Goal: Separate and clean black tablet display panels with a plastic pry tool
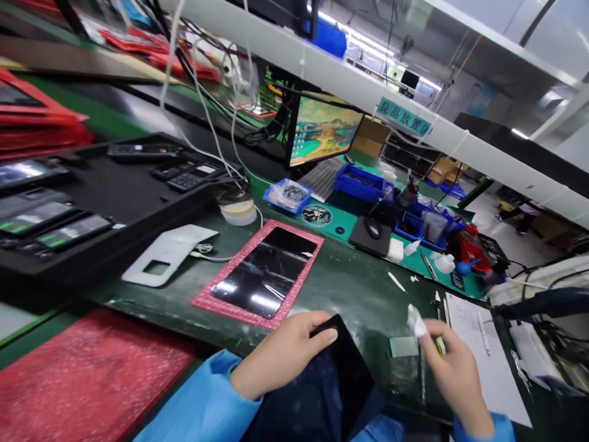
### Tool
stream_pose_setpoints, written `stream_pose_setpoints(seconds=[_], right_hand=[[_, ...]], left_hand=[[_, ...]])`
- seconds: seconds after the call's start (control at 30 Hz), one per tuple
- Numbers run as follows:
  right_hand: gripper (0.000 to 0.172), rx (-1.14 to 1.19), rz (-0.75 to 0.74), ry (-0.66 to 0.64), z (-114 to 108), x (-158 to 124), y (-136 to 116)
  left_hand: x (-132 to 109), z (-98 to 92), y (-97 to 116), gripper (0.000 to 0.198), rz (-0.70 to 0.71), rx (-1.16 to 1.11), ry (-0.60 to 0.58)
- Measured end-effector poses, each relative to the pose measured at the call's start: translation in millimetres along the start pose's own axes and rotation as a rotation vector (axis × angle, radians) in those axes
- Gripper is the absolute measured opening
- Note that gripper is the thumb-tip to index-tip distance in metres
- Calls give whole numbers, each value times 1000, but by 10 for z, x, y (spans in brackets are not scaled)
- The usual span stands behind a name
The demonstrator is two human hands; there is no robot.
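My left hand [283, 353] is closed over the top edge of a black tablet [343, 371] that leans against the front edge of the green bench. Pinched in my right hand [453, 368] is a small white wipe [415, 320], together with a thin green-tipped tool whose tip peeks out at my fingers. Both sleeves are blue. A second black tablet [267, 270] lies flat on a pink bubble-wrap sheet [205, 299] in front of me. A small pale green pad [404, 347] sits on the bench between my hands.
A black tray [133, 196] with several devices fills the left. A white plastic frame [168, 252] lies beside it, and red bubble wrap [87, 374] covers the near left. A monitor [322, 130], keyboard, blue bins [359, 182], mouse [372, 228] and a paper sheet [488, 362] stand farther right.
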State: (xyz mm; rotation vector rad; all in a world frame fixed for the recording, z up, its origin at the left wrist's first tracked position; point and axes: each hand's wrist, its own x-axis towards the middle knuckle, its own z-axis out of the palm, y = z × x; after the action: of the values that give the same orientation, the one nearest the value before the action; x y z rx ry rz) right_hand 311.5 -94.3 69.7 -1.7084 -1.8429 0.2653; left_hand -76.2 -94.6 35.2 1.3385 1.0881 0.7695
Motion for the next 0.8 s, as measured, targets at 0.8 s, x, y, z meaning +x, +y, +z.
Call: stream_pose_setpoints(seconds=[0.8], right_hand=[[27, -291, -781, -14, 530, -297, -1004]], left_hand=[[245, 261, -243, 47, -35, 110, -66]])
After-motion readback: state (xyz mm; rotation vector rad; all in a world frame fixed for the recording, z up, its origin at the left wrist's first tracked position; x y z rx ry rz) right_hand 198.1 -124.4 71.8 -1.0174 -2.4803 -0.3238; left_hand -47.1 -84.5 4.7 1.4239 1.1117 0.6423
